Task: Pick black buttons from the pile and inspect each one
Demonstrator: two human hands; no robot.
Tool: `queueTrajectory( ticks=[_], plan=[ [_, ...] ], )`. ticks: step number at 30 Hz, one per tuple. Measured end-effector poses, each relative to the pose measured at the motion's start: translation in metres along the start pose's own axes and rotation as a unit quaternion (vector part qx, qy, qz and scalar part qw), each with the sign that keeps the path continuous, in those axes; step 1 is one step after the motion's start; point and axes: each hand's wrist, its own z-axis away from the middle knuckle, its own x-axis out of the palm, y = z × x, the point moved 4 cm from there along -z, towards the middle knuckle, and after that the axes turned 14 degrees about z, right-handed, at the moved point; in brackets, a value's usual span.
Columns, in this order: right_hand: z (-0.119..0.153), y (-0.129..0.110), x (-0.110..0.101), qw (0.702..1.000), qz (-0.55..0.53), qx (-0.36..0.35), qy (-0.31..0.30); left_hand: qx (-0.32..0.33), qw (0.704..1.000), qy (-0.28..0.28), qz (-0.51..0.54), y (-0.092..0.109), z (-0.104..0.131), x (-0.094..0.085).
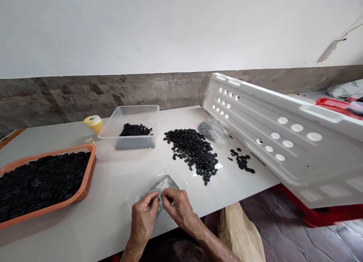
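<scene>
Because the pieces are so small, the left hand [143, 216] and right hand [180, 211] would do best with steady wrists and light fingertips, low over the clear tray [147, 182] of grey bits [167, 178], bottom centre. Both pinch narrowly; what they grip, if anything, I cannot tell. Black pieces [193, 148] lie loose on the pale surface [113, 216], mid-frame, before a white wall [170, 31]; tiled floor [283, 228] shows lower right.

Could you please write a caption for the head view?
Left hand and right hand above a clear tray, near a pile of small black pieces.
</scene>
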Motion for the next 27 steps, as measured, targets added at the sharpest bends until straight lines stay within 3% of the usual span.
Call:
queueTrajectory(
  ticks=[4, 9, 13, 16, 20, 27],
  plan=[
    [-0.002, 0.004, -0.003, 0.999, -0.039, 0.025, -0.001, -0.074, 0.995, -0.004, 0.070, -0.008, -0.005, -0.002],
    [-0.006, 0.011, -0.006, 0.984, -0.166, 0.064, -0.028, -0.112, 0.980, -0.015, 0.161, -0.004, -0.005, -0.001],
    [-0.007, 0.009, -0.005, 0.946, -0.301, 0.092, -0.077, -0.120, 0.973, -0.031, 0.194, 0.000, 0.001, 0.003],
    [-0.006, 0.005, -0.006, 0.920, -0.368, 0.114, -0.075, -0.120, 0.973, -0.041, 0.193, 0.005, 0.006, 0.005],
    [-0.003, 0.000, -0.008, 0.891, -0.425, 0.146, -0.059, -0.116, 0.974, -0.052, 0.187, 0.014, 0.014, 0.006],
    [0.001, -0.014, -0.011, 0.859, -0.480, 0.157, -0.086, -0.111, 0.975, -0.066, 0.181, 0.026, 0.022, 0.006]
  ],
)
